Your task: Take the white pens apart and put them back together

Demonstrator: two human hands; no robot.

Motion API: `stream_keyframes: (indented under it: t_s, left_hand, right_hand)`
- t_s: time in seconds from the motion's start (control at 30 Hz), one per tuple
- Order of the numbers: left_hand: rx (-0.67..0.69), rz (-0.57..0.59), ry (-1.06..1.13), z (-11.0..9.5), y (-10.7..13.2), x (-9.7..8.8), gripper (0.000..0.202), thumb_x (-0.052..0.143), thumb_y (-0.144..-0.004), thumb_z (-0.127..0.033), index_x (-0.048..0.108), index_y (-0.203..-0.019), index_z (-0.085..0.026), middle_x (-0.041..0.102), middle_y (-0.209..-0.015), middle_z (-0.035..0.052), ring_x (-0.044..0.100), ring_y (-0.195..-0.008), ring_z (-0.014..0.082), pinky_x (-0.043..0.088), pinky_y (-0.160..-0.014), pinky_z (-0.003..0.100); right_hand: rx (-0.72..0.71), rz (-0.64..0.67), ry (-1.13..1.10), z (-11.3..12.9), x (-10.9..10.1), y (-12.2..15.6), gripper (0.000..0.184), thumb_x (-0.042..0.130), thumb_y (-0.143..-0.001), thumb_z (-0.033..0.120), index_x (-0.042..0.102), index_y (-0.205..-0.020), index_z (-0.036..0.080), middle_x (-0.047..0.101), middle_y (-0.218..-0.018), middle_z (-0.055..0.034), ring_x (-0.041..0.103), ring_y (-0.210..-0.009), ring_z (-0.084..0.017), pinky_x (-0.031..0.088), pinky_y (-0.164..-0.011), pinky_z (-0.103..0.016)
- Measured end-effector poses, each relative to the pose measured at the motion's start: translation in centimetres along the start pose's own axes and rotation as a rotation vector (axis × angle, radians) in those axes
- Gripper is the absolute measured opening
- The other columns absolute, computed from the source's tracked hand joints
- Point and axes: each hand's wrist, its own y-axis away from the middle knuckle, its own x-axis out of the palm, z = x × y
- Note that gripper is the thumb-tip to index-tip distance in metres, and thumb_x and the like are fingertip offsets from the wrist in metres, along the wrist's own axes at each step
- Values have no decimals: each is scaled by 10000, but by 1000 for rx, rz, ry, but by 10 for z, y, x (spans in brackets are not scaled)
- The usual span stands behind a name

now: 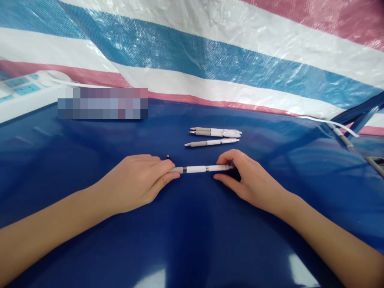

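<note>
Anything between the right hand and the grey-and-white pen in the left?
Nothing visible: the right hand curves about the clear end of the grey-and-white pen, thumb apart from it. The other pens lie beyond, not between.

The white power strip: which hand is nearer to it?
The left hand: it grips one end of a pen, in front of the power strip and to its right. The right hand, at the pen's other end, is farther right.
</note>
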Motion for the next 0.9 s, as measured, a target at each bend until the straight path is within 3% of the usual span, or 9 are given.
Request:
stream_keyframes:
  t_s: [0.07, 0.17, 0.23, 0.33, 0.4, 0.57, 0.7, 0.77, 0.9]
  left_hand:
    - [0, -4, -3, 0, 0, 1, 380, 329, -1010, -363, 638, -894, -175, 598, -635, 5, 565, -569, 172, 405, -562, 295]
    - [11, -17, -19, 1, -1, 1, 366, 346, -1004, -361, 649, -908, -180, 604, -632, 6, 569, -564, 174, 406, -559, 294]
    - [22, -30, -25, 1, -2, 1, 351, 361, -999, -355, 653, -913, -180, 610, -637, 6, 572, -567, 173, 411, -562, 291]
    - [41, -47, -24, 1, -1, 1, 349, 363, -1001, -352, 651, -922, -170, 627, -663, 13, 586, -581, 176, 423, -571, 296]
    - [44, -44, -23, 0, -1, 1, 355, 361, -1003, -356, 650, -920, -166, 625, -657, 13, 585, -574, 178, 427, -568, 301]
    - [31, -37, -14, -1, -1, 0, 344, 366, -1002, -363, 648, -935, -177, 643, -672, 5, 608, -591, 177, 446, -582, 303]
    - [34, -49, -17, -1, -1, 0, 345, 363, -1003, -371, 649, -942, -187, 682, -725, 5, 639, -631, 176, 468, -604, 297]
    - [39, -66, -29, -1, -1, 0, 344, 366, -1003, -373, 652, -947, -191, 699, -752, 8, 650, -639, 177, 479, -618, 299]
    - [55, -100, -38, 0, -1, 2, 324, 399, -994, -364, 663, -959, -179, 718, -783, 16, 667, -649, 187, 495, -639, 312]
  right_hand:
    - [-21, -1, 9, 0, 0, -1, 271, 573, -934, 314, 478, -1169, 217, 610, -1058, -57, 581, -951, -204, 487, -851, -364]
    - [-50, 35, 35, 2, -2, -3, 106, 461, -988, 266, 535, -1038, 208, 627, -957, -50, 580, -908, -199, 486, -844, -369]
    - [-51, 11, 46, 3, -2, -3, 71, 483, -977, 256, 530, -980, 203, 626, -929, -49, 579, -869, -198, 498, -793, -353]
    - [-87, -17, 71, 3, -2, -2, 208, 540, -955, 306, 507, -1129, 197, 622, -1085, -74, 570, -1000, -217, 482, -887, -378]
    - [-135, 0, 99, 3, -2, -2, 183, 487, -981, 303, 526, -1126, 198, 618, -1125, -79, 557, -1054, -219, 451, -954, -395]
    - [-81, 17, 89, 2, 0, -1, 34, 502, -961, 214, 526, -967, 190, 625, -961, -67, 581, -896, -209, 503, -814, -376]
    - [-70, 8, 85, 1, 1, 0, 236, 543, -951, 301, 495, -1160, 202, 630, -1063, -77, 581, -979, -229, 497, -867, -416]
    - [-103, 14, 89, 2, 1, 0, 245, 485, -981, 303, 502, -1204, 204, 627, -1118, -84, 568, -1042, -230, 473, -932, -430]
    - [-117, 5, 88, 2, 1, -1, 175, 402, -1000, 202, 571, -1043, 191, 634, -1073, -84, 566, -1030, -216, 469, -948, -407]
